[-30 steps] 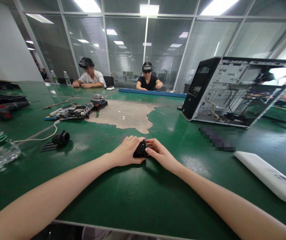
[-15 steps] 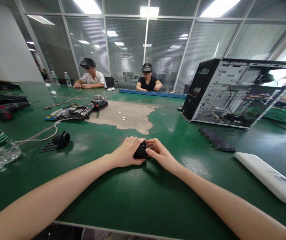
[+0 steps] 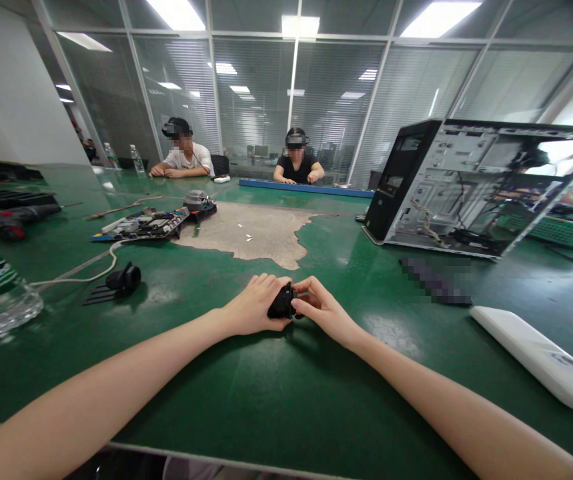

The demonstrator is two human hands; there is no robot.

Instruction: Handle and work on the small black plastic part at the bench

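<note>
Tucked between two bare hands, low over the near middle of the green tabletop [image 3: 266, 400]: a small black part [image 3: 280, 305], maybe hard plastic. Can't tell if touching the table underneath. Wrapped by the left hand [image 3: 255, 305], with fingers over the top and thumb along the near side. Pinched at the other end by the right hand [image 3: 323, 309], thumb in front, fingers behind. Looks light, so likely easy to lift one-handed. Probably stiff, with no squish. Maybe a bit slippery where smooth. Could crack at any thin edge, so best not squeezed hard there. Good to hold around the fat left body, and to steady by the right end. Well apart, to the left, a black plastic piece with prongs [image 3: 125, 277].
</note>
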